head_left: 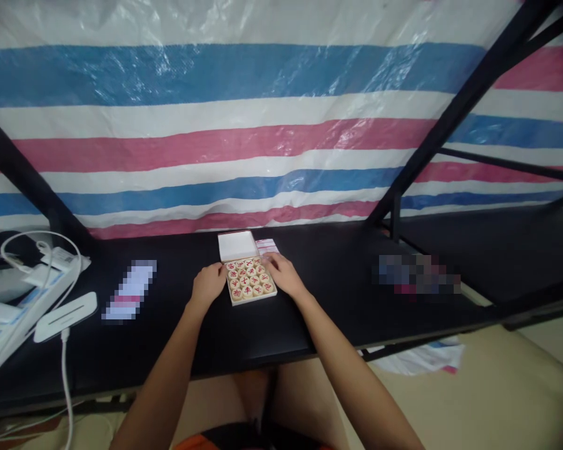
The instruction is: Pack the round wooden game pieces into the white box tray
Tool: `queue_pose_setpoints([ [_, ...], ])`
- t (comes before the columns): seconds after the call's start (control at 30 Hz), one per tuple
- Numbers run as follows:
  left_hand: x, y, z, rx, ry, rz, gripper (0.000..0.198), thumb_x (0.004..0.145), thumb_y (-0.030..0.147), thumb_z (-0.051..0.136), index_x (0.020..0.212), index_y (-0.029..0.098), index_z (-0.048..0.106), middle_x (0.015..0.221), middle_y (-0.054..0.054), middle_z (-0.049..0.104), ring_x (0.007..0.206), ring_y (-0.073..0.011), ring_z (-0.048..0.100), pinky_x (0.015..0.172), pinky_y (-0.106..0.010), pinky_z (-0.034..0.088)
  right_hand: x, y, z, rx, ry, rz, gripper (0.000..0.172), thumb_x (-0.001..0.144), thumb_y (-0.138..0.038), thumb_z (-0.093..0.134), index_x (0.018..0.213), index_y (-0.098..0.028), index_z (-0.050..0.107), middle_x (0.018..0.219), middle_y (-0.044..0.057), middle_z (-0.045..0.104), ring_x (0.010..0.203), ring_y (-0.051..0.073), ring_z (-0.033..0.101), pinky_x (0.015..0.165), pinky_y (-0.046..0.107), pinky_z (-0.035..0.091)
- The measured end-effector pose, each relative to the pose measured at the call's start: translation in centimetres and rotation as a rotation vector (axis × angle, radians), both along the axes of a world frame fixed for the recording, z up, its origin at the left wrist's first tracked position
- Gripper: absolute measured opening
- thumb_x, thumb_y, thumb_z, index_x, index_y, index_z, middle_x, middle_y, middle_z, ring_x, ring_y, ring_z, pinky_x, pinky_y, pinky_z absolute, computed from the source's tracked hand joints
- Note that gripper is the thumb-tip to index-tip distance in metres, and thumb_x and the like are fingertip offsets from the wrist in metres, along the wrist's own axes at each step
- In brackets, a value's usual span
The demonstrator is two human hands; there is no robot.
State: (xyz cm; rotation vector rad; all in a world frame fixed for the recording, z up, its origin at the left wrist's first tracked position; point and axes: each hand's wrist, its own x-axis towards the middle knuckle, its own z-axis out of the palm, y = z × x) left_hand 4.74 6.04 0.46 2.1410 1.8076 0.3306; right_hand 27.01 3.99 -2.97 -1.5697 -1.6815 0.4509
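Observation:
A small open box (254,301) lies on the black table in front of me. Rows of round Chinese chess pieces (248,281) with red characters fill it. Its white-lined lid (237,246) is tipped back on the far side. My left hand (209,282) is closed at the box's left edge, fingertips against the far left corner. On the other side, my right hand (284,273) grips the right edge, its fingers curled near the far right corner. Part of a pink and white printed paper (268,246) shows behind the box; the rest is hidden.
A white power strip (23,306) with cables and a white charging device (65,317) sit at the left. A blurred-out flat item (130,290) lies nearer the box. Another blurred item (417,273) is at the right. Black metal posts (431,137) and a striped sheet (244,144) bound the back.

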Motion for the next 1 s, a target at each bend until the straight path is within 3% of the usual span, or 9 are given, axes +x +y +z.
queue_pose_setpoints([
  [0.13,-0.1,-0.1,-0.3,0.019,-0.023,-0.025,0.035,0.089,0.039,0.035,0.089,0.023,0.066,0.095,-0.010,0.071,0.090,-0.0267,0.064,0.071,-0.031,0.043,-0.6,0.4,-0.3,0.044,-0.019,0.031,0.032,0.087,-0.037,0.049,0.109,-0.021,0.064,0.105,0.006,0.060,0.093,0.016,0.058,0.087,0.026,0.043],
  [0.3,-0.2,-0.1,-0.6,0.056,-0.046,-0.042,0.035,0.089,0.041,0.037,0.084,0.023,0.066,0.089,-0.008,0.071,0.086,-0.0252,0.064,0.069,-0.029,0.042,-0.8,1.1,-0.1,-0.013,-0.018,-0.004,0.028,0.081,-0.035,0.056,0.104,-0.021,0.066,0.099,0.005,0.059,0.090,0.016,0.058,0.087,0.028,0.043],
  [0.6,-0.1,-0.1,-0.8,0.078,-0.051,-0.014,0.033,0.087,0.042,0.039,0.083,0.023,0.066,0.087,-0.005,0.070,0.085,-0.0225,0.064,0.068,-0.027,0.042,-0.9,1.1,0.1,0.181,0.040,0.077,0.009,0.078,-0.024,0.055,0.081,-0.021,0.063,0.084,0.001,0.061,0.082,0.016,0.055,0.083,0.030,0.042],
  [0.73,-0.3,0.1,-1.3,0.114,-0.120,0.011,0.028,0.085,0.041,0.045,0.100,0.024,0.063,0.086,-0.003,0.069,0.080,-0.0204,0.063,0.069,-0.028,0.044,1.1,0.7,-0.1,0.219,0.188,-0.088,0.014,0.079,-0.031,0.055,0.085,-0.020,0.062,0.085,0.002,0.064,0.078,0.015,0.058,0.078,0.028,0.044],
  [0.8,-0.6,0.4,-1.7,0.162,-0.150,-0.007,0.038,0.085,0.039,0.046,0.119,0.025,0.055,0.097,-0.004,0.067,0.085,-0.0201,0.063,0.073,-0.029,0.047,2.5,0.6,-0.3,0.138,0.205,-0.190,0.015,0.077,-0.033,0.058,0.083,-0.020,0.062,0.082,0.002,0.066,0.078,0.016,0.060,0.077,0.027,0.044],
  [0.87,-0.9,0.9,-2.2,0.243,-0.173,-0.064,0.046,0.088,0.033,0.042,0.134,0.027,0.044,0.119,-0.005,0.060,0.100,-0.0205,0.060,0.082,-0.031,0.048,3.4,0.6,-0.7,0.010,0.154,-0.205,0.013,0.076,-0.032,0.060,0.080,-0.020,0.063,0.078,0.001,0.067,0.076,0.016,0.061,0.075,0.027,0.044],
  [0.93,-1.3,1.5,-2.6,0.306,-0.178,-0.130,0.051,0.088,0.021,0.035,0.139,0.027,0.038,0.136,-0.005,0.048,0.117,-0.0201,0.052,0.092,-0.032,0.045,3.7,0.6,-1.0,-0.060,0.071,-0.170,0.013,0.078,-0.033,0.059,0.080,-0.020,0.064,0.079,0.002,0.068,0.076,0.016,0.061,0.074,0.027,0.044],
  [1.0,-1.5,2.1,-2.9,0.309,-0.150,-0.182,0.054,0.085,0.011,0.033,0.135,0.026,0.044,0.142,-0.002,0.043,0.124,-0.0196,0.047,0.098,-0.032,0.042,3.4,0.6,-1.1,-0.049,-0.043,-0.133,0.016,0.082,-0.033,0.056,0.082,-0.020,0.065,0.084,0.003,0.068,0.081,0.017,0.061,0.078,0.027,0.043],
])
